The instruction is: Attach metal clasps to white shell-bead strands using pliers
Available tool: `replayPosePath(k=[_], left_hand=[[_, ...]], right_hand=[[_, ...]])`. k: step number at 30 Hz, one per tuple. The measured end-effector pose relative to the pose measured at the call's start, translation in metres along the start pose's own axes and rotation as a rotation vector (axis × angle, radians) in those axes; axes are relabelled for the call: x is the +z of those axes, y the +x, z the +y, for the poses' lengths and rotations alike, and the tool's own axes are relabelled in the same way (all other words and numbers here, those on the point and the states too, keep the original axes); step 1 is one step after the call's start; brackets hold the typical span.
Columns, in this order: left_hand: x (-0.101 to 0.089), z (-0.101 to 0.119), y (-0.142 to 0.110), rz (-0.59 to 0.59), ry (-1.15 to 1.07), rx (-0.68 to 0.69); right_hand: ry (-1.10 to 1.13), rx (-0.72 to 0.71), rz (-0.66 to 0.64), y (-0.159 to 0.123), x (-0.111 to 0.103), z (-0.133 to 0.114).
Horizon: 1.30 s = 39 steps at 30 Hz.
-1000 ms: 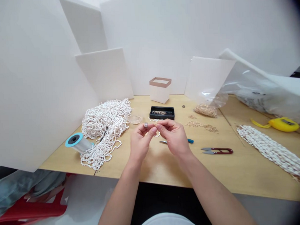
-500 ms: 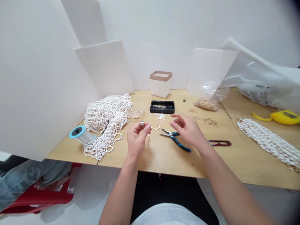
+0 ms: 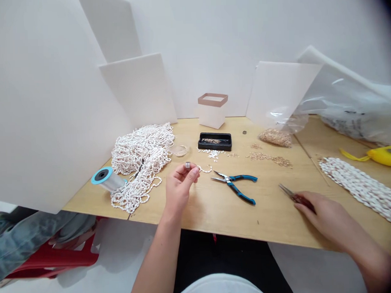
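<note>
1. The right hand (image 3: 322,210) has moved away from the left hand (image 3: 180,185) and picked up the red-handled thread snips with pointed metal blades (image 3: 291,196), which lay on the pale wooden worktop (image 3: 268,212) half a second ago.
2. The right grip is closed round the snips' handle, blades pointing away from the body; a cutting tool is now at hand.
3. The left grip is narrow, thumb against finger, and appears to pinch a short curved strand of small white beads (image 3: 202,170); the fingers hide the pinched end. That strand sits near the middle of the worktop, well apart from the blades.
4. The blue-and-black needle-nose pliers (image 3: 228,179) lie spread between the hands, untouched, so the snips seem the chosen tool.
</note>
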<state>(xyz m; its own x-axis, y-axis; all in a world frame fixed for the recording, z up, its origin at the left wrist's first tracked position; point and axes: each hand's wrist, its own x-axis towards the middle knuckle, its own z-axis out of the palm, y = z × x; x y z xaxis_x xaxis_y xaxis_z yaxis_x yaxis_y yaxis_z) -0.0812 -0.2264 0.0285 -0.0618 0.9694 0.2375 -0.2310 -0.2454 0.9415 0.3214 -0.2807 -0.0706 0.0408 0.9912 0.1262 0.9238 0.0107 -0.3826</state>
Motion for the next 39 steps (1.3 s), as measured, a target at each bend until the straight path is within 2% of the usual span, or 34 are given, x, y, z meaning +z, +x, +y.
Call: replayPosePath(k=[3,5,7,10,13,17,22,27,31,34,39], left_hand=[[0.002,0.001,-0.003,-0.019,0.012,0.009],[0.005,0.001,-0.004,-0.027,0.023,0.021],[0.008,0.002,-0.005,-0.034,0.037,0.03],[0.013,0.005,-0.006,-0.041,0.057,0.039],[0.016,0.009,-0.007,-0.045,0.075,0.047],[0.016,0.011,-0.006,-0.058,0.091,0.048],[0.013,0.007,-0.003,-0.065,0.08,0.038],[0.012,0.003,0.0,-0.063,0.081,0.024],[0.011,-0.001,-0.001,-0.109,0.112,0.001],[0.009,-0.004,-0.005,-0.161,0.155,-0.019],[0.0,-0.005,-0.013,-0.182,0.248,-0.029]], right_hand=[[0.145,-0.034,0.09,-0.015,0.0,-0.04],[0.394,-0.028,0.018,-0.024,-0.001,-0.081],[0.611,-0.104,-0.062,-0.029,-0.003,-0.126],[0.612,-0.162,0.023,-0.022,-0.005,-0.182],[0.679,-0.242,-0.051,-0.003,-0.004,-0.213],[0.829,-0.276,-0.03,0.018,0.001,-0.227],[0.802,-0.31,-0.048,0.027,-0.001,-0.234],[0.828,-0.272,-0.056,0.031,-0.007,-0.237],[0.829,-0.278,-0.059,0.031,-0.007,-0.24],[0.835,-0.278,-0.073,0.029,-0.004,-0.241],[0.878,-0.232,-0.129,0.023,0.007,-0.24]])
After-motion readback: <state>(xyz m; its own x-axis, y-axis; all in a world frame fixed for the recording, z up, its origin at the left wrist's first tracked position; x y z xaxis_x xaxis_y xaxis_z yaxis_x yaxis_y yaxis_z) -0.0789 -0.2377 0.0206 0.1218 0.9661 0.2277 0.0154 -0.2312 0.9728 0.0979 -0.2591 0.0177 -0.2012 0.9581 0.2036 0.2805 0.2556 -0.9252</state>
